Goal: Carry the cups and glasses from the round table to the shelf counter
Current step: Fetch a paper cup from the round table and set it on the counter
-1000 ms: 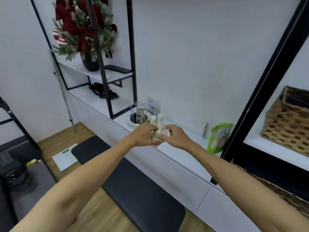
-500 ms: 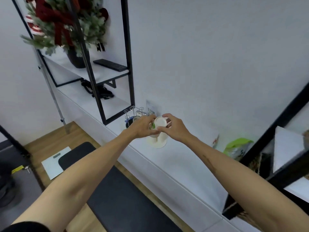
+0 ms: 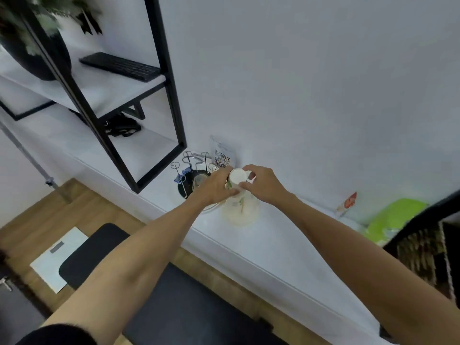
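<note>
My left hand [image 3: 216, 188] and right hand [image 3: 263, 183] both grip the stack of paper cups [image 3: 239, 195] standing on the white table [image 3: 286, 247]; the wire glass rack [image 3: 193, 175] sits just left, touching my left hand. A QR sign [image 3: 222, 156] stands behind; a green packet [image 3: 393, 220] lies well right.

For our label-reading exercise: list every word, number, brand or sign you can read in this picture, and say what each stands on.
No text can be quoted.
Clear upright sign holder on the white counter: a QR code, print unreadable.
Small red-and-white packet against the wall: marks blurred.
Bright green pouch: no legible print.
White paper cups with green sprig: picture only, no words.
</note>
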